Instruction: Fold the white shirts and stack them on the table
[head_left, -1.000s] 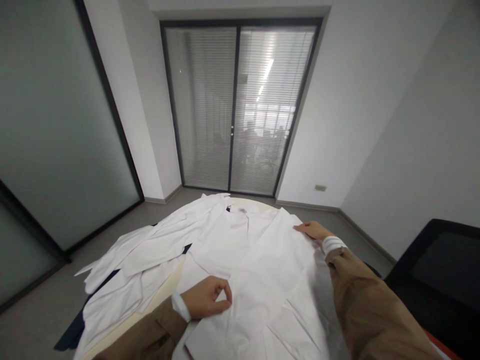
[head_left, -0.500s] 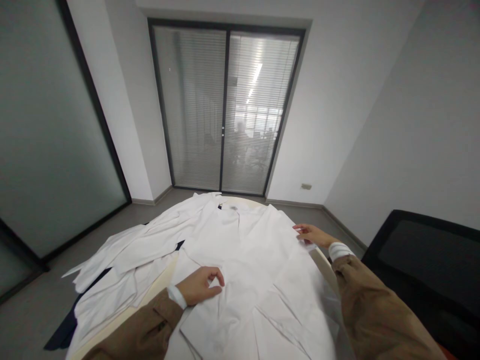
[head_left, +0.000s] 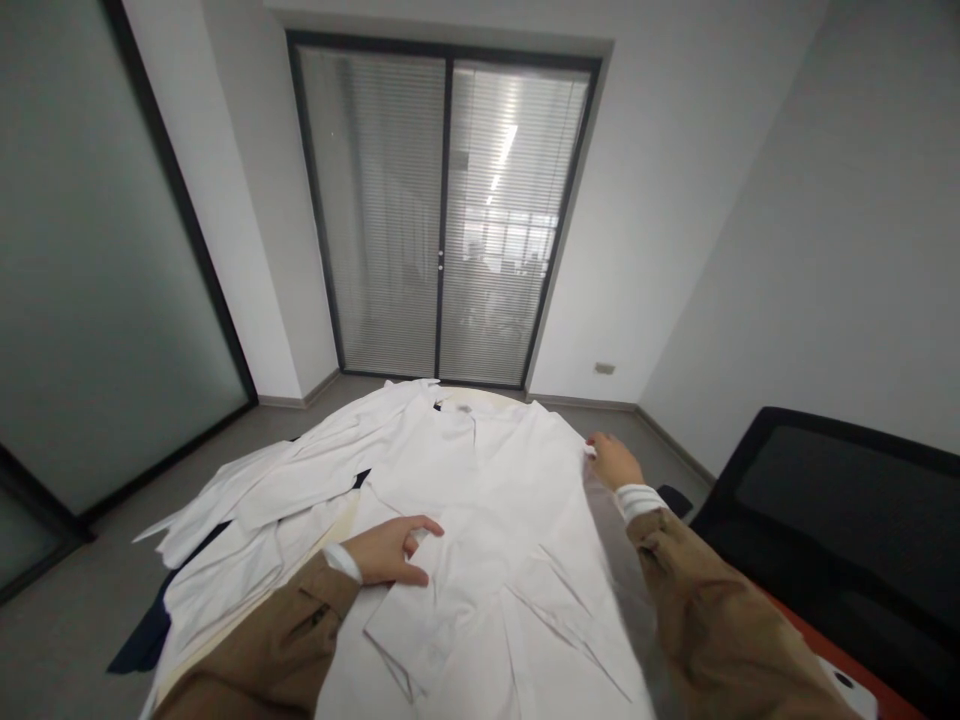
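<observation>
A white coat [head_left: 487, 500] with pockets lies spread front up over a table, its collar toward the far side. On its left part rests my left hand [head_left: 397, 550], thumb and fingers apart, touching the cloth near a pocket. My right hand [head_left: 613, 462] is at the coat's right edge below the shoulder, fingertips pinched on the fabric there. From that edge the cloth hangs down in shadow beside my right forearm. More white garments [head_left: 277, 500] lie bunched to the left, partly overlapped by this coat.
A pale table edge [head_left: 341, 528] shows between the garments. Dark blue cloth [head_left: 142, 635] hangs at the lower left. To the right stands a black mesh chair [head_left: 832, 520] with a white object [head_left: 851, 690] on its orange-red seat. Glass doors [head_left: 442, 220] with blinds are ahead.
My right hand has come inward and closed on the coat's right edge, pulling that side in. My left hand has shifted slightly left and away from me, its fingers spreading wider.
</observation>
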